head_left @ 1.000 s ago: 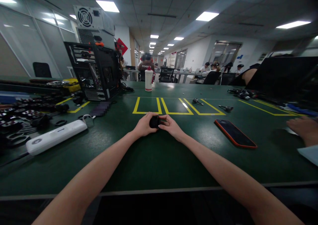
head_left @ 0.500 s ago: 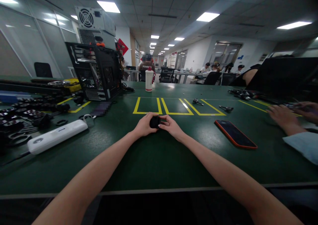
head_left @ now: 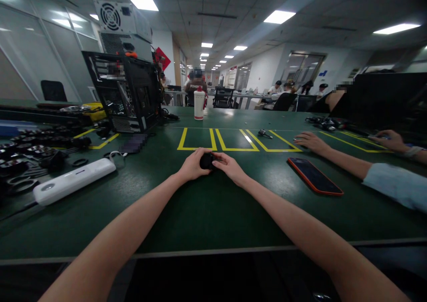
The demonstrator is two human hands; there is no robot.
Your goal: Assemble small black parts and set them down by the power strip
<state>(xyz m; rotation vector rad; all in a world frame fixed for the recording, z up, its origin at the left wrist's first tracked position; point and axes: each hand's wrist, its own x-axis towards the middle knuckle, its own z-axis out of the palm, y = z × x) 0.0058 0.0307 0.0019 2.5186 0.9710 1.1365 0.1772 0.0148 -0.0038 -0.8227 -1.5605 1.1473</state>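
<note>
A small black round part is held between my two hands, just above or on the green table; its exact kind is too dark to make out. My left hand wraps its left side with thumb and fingers. From the right, my right hand pinches the part's edge with thumb and fingertips. Yellow tape outlines lie on the table just beyond both hands.
An orange-edged phone lies to the right. A co-worker's hand reaches past it near a small metal part. At left are a white power strip, black rings and an open computer case. A white cup stands behind.
The co-worker's hand has moved left, over the spot where a second small metal part lay. My fingers have shifted slightly on the black part, the right ones closing nearer to it.
</note>
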